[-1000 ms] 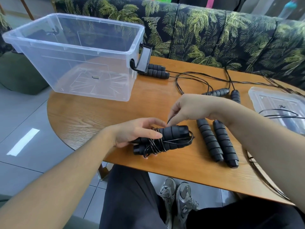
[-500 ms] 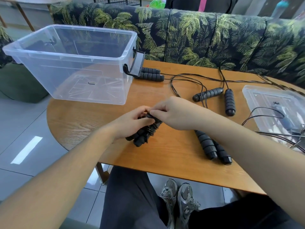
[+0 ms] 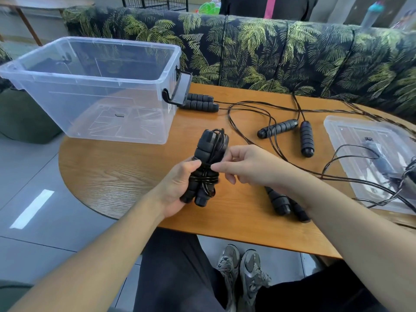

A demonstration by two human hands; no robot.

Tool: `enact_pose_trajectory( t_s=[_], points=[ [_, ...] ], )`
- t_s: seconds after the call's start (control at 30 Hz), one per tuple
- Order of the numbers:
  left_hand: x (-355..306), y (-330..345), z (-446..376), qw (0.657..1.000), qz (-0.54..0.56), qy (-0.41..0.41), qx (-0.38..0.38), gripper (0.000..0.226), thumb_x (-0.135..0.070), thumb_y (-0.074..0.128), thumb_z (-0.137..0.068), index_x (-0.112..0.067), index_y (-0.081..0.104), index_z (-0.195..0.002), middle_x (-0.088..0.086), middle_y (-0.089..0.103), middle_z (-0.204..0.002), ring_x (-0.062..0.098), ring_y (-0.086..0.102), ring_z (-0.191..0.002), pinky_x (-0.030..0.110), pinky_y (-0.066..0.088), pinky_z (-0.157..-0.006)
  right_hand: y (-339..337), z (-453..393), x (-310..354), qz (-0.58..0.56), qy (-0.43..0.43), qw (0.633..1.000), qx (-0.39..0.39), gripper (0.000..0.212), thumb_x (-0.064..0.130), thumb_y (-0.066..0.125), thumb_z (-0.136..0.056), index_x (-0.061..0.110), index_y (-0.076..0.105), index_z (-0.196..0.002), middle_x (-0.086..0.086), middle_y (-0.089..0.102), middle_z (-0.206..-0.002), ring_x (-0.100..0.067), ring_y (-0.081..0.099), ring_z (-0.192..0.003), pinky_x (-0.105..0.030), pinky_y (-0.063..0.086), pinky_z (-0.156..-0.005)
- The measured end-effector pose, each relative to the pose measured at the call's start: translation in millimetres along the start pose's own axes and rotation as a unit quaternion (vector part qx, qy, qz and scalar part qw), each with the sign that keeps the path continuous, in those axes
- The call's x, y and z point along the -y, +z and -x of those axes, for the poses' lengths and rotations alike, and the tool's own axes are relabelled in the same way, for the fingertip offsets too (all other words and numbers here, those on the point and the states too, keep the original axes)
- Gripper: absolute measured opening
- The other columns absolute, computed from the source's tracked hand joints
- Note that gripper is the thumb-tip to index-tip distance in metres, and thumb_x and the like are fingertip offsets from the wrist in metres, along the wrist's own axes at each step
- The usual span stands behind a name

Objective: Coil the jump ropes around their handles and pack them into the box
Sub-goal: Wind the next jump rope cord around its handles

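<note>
My left hand (image 3: 177,185) grips a coiled jump rope bundle (image 3: 208,158), two black foam handles with cord wound round their middle, held above the wooden table (image 3: 112,174). My right hand (image 3: 245,165) pinches the cord at the bundle's middle with thumb and forefinger. The clear plastic box (image 3: 94,86) stands at the table's back left with nothing in it. Uncoiled ropes lie around: a handle pair (image 3: 200,102) beside the box, a second pair (image 3: 292,134) mid-table, and a third pair (image 3: 286,203) partly hidden under my right forearm.
The box's clear lid (image 3: 369,158) lies at the table's right with cords and a rope on it. Loose black cords (image 3: 247,118) trail across the table's back. A palm-print sofa (image 3: 270,52) runs behind. My legs and shoes show below the table's front edge.
The bundle has turned from lying sideways to pointing away from me and has been raised. My right hand shifted from the bundle's end to its wound middle.
</note>
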State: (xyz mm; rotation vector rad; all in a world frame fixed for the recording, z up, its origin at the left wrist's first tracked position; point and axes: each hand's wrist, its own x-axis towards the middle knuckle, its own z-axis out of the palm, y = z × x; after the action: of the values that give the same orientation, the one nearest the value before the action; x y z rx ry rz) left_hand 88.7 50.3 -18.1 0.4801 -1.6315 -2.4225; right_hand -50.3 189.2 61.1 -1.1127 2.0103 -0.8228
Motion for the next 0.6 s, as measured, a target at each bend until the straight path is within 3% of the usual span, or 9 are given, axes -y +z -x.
enact_pose_trajectory(
  t_s=[0.07,0.13,0.2,0.3,0.4,0.5,0.6],
  points=[
    [0.6,-0.2,0.0,1.0,0.017,-0.007,-0.003,0.046,-0.044,0.063,-0.085,-0.013,0.068,-0.118,0.012,0.069,-0.095,0.023,0.068,-0.087,0.039,0.058,-0.068,1.3,-3.2,-4.6,0.068,0.028,0.996,-0.044,0.043,0.062,0.07,-0.082,0.02,0.059,-0.08,0.006,0.063,-0.065,-0.01,0.051,-0.058,-0.025,0.044,-0.058],
    [-1.5,-0.9,-1.1,1.0,0.023,-0.014,0.002,0.047,-0.046,0.07,-0.08,-0.011,0.073,-0.112,0.015,0.068,-0.096,0.025,0.068,-0.087,0.044,0.058,-0.073,2.6,-5.7,-9.6,0.087,0.049,0.992,-0.078,0.051,0.068,0.072,-0.075,0.022,0.06,-0.094,0.007,0.064,-0.074,-0.009,0.057,-0.066,-0.026,0.044,-0.06],
    [-2.6,-1.0,-0.9,1.0,0.003,-0.022,0.005,0.052,-0.046,0.07,-0.08,-0.005,0.073,-0.112,0.027,0.067,-0.102,0.036,0.065,-0.092,0.057,0.053,-0.086,1.4,-5.6,-9.2,0.02,0.048,0.997,-0.058,0.055,0.061,0.077,-0.075,0.029,0.059,-0.116,0.013,0.065,-0.077,-0.004,0.058,-0.067,-0.021,0.044,-0.058],
    [0.9,0.8,0.6,1.0,-0.023,-0.017,0.003,0.049,-0.04,0.061,-0.091,0.002,0.068,-0.115,0.042,0.059,-0.12,0.048,0.057,-0.104,0.069,0.042,-0.095,-2.0,-6.7,-12.4,-0.058,0.006,0.998,-0.004,0.041,0.039,0.081,-0.081,0.029,0.067,-0.118,0.022,0.061,-0.059,0.002,0.051,-0.051,-0.009,0.038,-0.049],
    [4.7,2.9,1.1,1.0,-0.024,0.003,-0.009,0.035,-0.034,0.058,-0.094,-0.006,0.072,-0.11,0.037,0.066,-0.109,0.051,0.06,-0.098,0.053,0.053,-0.081,-1.0,-7.3,-15.6,-0.074,-0.005,0.997,-0.016,0.033,0.032,0.082,-0.081,0.028,0.072,-0.112,0.02,0.061,-0.056,0.002,0.05,-0.048,-0.012,0.038,-0.054],
    [4.2,5.4,2.0,0.999,-0.025,0.02,-0.018,0.026,-0.031,0.059,-0.094,-0.011,0.073,-0.104,0.027,0.069,-0.092,0.045,0.062,-0.086,0.043,0.055,-0.067,0.6,-8.6,-16.0,-0.049,-0.006,0.998,-0.047,0.029,0.035,0.085,-0.077,0.032,0.075,-0.104,0.019,0.075,-0.084,0.002,0.066,-0.076,-0.024,0.049,-0.079],
    [1.7,9.0,0.6,0.999,-0.033,0.024,-0.027,0.025,-0.03,0.06,-0.094,-0.014,0.073,-0.108,0.022,0.07,-0.092,0.04,0.066,-0.083,0.043,0.056,-0.07,-0.2,-8.6,-17.7,-0.017,-0.012,0.998,-0.063,0.031,0.035,0.085,-0.076,0.027,0.073,-0.104,0.007,0.077,-0.094,-0.013,0.069,-0.09,-0.037,0.054,-0.091]
  ],
)
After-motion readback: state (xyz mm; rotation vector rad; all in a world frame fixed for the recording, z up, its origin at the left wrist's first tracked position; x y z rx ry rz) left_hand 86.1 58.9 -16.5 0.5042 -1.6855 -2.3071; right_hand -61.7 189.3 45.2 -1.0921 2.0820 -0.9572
